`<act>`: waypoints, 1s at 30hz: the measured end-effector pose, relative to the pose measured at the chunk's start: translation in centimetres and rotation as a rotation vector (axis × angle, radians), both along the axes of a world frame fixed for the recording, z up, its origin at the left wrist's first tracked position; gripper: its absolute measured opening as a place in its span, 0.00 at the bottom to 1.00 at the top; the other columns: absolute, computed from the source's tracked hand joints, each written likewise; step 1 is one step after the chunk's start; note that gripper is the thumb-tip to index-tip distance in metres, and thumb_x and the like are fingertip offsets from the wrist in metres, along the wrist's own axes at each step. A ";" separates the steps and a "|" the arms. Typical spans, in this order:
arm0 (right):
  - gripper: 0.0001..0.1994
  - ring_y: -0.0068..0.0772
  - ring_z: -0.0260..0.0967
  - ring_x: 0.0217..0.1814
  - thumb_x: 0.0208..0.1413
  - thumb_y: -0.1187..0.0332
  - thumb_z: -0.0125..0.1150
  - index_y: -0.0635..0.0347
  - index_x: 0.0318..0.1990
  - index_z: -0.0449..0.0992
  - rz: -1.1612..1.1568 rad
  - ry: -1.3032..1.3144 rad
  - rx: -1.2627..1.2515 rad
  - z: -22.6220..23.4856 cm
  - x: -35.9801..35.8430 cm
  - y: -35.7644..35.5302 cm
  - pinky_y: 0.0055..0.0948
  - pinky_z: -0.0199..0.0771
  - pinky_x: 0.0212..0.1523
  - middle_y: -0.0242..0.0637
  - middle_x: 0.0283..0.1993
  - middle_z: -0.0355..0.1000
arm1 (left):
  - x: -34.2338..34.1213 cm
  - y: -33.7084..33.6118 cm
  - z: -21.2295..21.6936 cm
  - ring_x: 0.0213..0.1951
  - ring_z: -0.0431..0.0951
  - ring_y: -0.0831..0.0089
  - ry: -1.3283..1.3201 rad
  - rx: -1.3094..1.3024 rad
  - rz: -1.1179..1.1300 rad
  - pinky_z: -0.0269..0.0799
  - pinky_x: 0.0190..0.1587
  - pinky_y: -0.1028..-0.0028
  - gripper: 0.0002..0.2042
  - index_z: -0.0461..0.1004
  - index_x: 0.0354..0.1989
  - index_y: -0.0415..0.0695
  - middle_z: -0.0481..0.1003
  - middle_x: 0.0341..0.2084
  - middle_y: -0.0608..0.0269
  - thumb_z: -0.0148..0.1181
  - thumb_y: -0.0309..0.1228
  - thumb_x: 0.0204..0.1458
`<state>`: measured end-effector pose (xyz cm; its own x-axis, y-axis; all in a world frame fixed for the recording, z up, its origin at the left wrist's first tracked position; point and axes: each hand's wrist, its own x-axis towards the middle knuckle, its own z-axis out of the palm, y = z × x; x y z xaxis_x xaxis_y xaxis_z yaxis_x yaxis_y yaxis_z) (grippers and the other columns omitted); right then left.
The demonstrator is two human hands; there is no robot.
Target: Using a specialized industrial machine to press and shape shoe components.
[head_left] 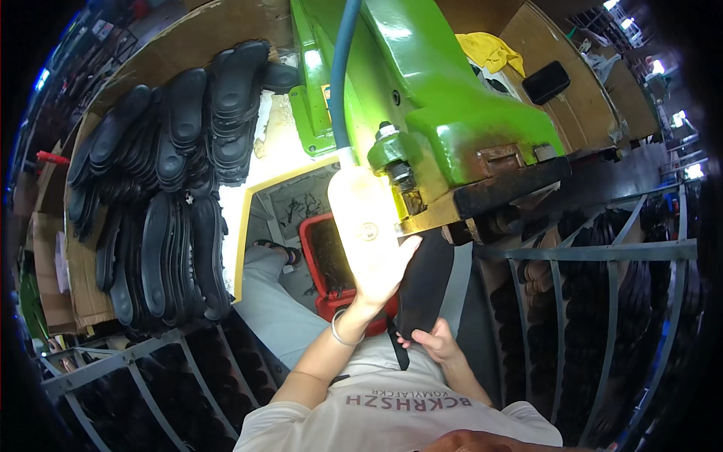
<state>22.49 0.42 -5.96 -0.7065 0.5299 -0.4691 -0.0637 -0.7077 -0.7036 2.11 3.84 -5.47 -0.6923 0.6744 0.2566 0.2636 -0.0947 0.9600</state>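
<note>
A long black shoe sole [425, 282] runs from the green machine's front down toward my body. My right hand [439, 345] is closed on its near end, thumb on top. Farther up, my left hand [382, 275], with a bracelet on its wrist, holds the sole's left edge; the thumb shows, while its fingers are lost behind the lamp and in the glare. A thin black strip [397, 345] dangles beside the near end of the sole. Just above the left hand glows the lamp [365, 215], close to the machine's metal head [407, 197].
The green machine [452, 98] fills the top middle. Stacks of black soles [173, 166] lie on the left beside a cardboard box wall [173, 41]. A red bin [310, 248] sits below. Metal racks [602, 252] flank me. A yellow cloth [491, 51] lies upper right.
</note>
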 end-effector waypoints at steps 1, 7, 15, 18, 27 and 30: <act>0.10 0.32 0.72 0.35 0.50 0.76 0.58 0.69 0.40 0.71 0.006 0.032 -0.001 -0.1 -0.4 -0.3 0.27 0.74 0.36 0.45 0.38 0.72 | -0.1 0.5 0.4 0.22 0.69 0.83 0.041 -0.045 -0.029 0.65 0.25 0.82 0.06 0.77 0.33 0.35 0.75 0.22 0.66 0.64 0.23 0.47; 0.10 0.28 0.70 0.39 0.47 0.76 0.60 0.71 0.37 0.72 0.067 0.096 0.065 1.1 0.8 -1.1 0.26 0.72 0.39 0.42 0.38 0.73 | -1.0 0.4 3.0 0.21 0.67 0.80 0.086 0.153 -0.096 0.61 0.23 0.78 0.03 0.77 0.29 0.36 0.72 0.19 0.68 0.61 0.23 0.49; 0.17 0.29 0.72 0.43 0.48 0.78 0.57 0.72 0.47 0.65 -0.479 -0.092 0.270 3.1 4.0 3.1 0.27 0.73 0.43 0.43 0.45 0.71 | -1.0 -1.1 3.3 0.25 0.74 0.78 -0.125 0.158 -0.098 0.71 0.30 0.77 0.09 0.75 0.32 0.36 0.75 0.23 0.63 0.67 0.23 0.42; 0.13 0.28 0.70 0.31 0.53 0.74 0.55 0.68 0.45 0.63 -0.609 -0.090 0.308 3.4 2.7 4.7 0.26 0.71 0.23 0.43 0.39 0.71 | -0.4 -0.4 2.6 0.25 0.75 0.76 -0.145 0.126 -0.118 0.71 0.31 0.76 0.09 0.75 0.31 0.36 0.76 0.23 0.62 0.67 0.23 0.42; 0.13 0.24 0.67 0.23 0.55 0.71 0.51 0.67 0.47 0.64 -0.614 -0.135 0.549 4.9 2.3 9.2 0.20 0.65 0.19 0.36 0.32 0.69 | -1.3 -2.1 4.2 0.28 0.74 0.73 0.054 0.214 -0.049 0.70 0.33 0.77 0.09 0.75 0.35 0.34 0.76 0.28 0.59 0.63 0.21 0.44; 0.09 0.20 0.67 0.29 0.54 0.74 0.52 0.66 0.42 0.67 -0.632 -0.143 0.633 5.7 0.8 12.1 0.16 0.67 0.29 0.33 0.32 0.69 | -1.6 -2.2 5.6 0.23 0.75 0.72 0.058 0.244 0.060 0.71 0.29 0.76 0.07 0.74 0.32 0.33 0.76 0.24 0.57 0.60 0.22 0.45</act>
<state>23.26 12.50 -0.26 -0.1533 0.9880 -0.0187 -0.1908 -0.0482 -0.9804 0.48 1.64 0.10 -0.7083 0.5463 0.4470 0.3297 -0.3039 0.8938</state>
